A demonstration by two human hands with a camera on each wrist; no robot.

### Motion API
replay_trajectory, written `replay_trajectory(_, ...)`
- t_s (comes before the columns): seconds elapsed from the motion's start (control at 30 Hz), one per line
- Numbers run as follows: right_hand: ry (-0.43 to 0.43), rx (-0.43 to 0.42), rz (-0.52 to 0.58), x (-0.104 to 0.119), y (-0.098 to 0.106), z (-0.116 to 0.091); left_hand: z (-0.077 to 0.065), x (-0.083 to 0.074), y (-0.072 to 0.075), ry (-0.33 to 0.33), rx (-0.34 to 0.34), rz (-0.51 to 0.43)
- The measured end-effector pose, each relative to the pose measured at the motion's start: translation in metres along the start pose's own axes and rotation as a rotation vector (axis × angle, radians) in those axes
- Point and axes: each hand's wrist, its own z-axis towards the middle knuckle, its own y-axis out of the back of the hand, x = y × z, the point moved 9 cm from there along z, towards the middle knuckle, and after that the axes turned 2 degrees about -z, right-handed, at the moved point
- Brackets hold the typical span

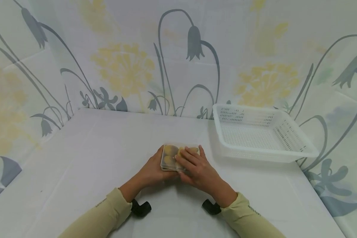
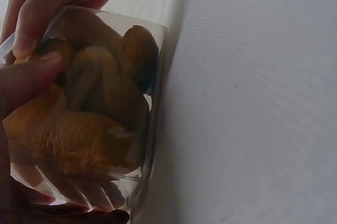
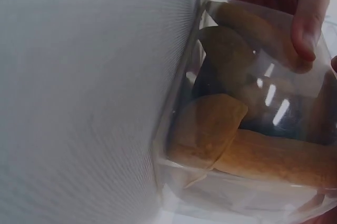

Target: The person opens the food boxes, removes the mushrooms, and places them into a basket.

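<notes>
A clear plastic box [image 1: 166,168] with several yellow-orange rounded pieces [image 1: 169,150] inside is held above the white table, near the middle of the head view. My left hand [image 1: 155,169] grips its left side. My right hand [image 1: 197,170] lies over the right part, fingers bent across the top and around the right edge, hiding some of the contents. In the left wrist view, a thumb [image 2: 31,79] and other fingers press on the box beside the orange-brown pieces [image 2: 95,140]. In the right wrist view, a thumb [image 3: 308,32] rests on the clear plastic [image 3: 279,103].
A white perforated plastic basket [image 1: 269,153] stands at the back right of the white table [image 1: 101,138]. Behind and beside the table hangs flower-printed cloth [image 1: 178,72]. Black fittings [image 1: 141,209] show at both wrists, by the pale green sleeves [image 1: 107,211].
</notes>
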Motion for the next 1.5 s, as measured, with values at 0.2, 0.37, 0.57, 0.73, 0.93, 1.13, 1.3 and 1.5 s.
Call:
replay_trajectory(0.2,-0.071,0.084,0.082,-0.005,0.003,0.003,-0.001,0.005,-0.002,0.038,0.031,-0.031)
replay_trajectory(0.37,-0.208,0.24,0.163,-0.019,0.005,0.006,-0.001,0.009,-0.006,0.059,0.086,-0.08)
replay_trajectory(0.57,-0.27,0.362,0.279,-0.033,0.007,0.011,0.0,0.008,-0.005,0.045,0.11,-0.084)
replay_trajectory(0.73,-0.296,0.418,0.42,-0.043,0.012,0.016,-0.001,0.01,-0.005,0.057,0.118,-0.075)
replay_trajectory(0.93,-0.429,0.419,0.487,-0.067,0.015,0.018,-0.003,0.012,0.0,0.11,0.091,-0.048)
replay_trajectory(1.13,-0.582,0.367,0.577,-0.086,0.009,0.016,-0.003,0.017,0.003,0.139,0.072,-0.047)
replay_trajectory(1.3,-0.7,0.287,0.694,-0.099,-0.001,0.015,-0.001,0.016,0.003,0.113,0.081,-0.066)
replay_trajectory(1.5,-0.727,0.143,0.863,-0.107,-0.01,0.015,-0.001,0.018,0.0,0.123,0.11,-0.102)
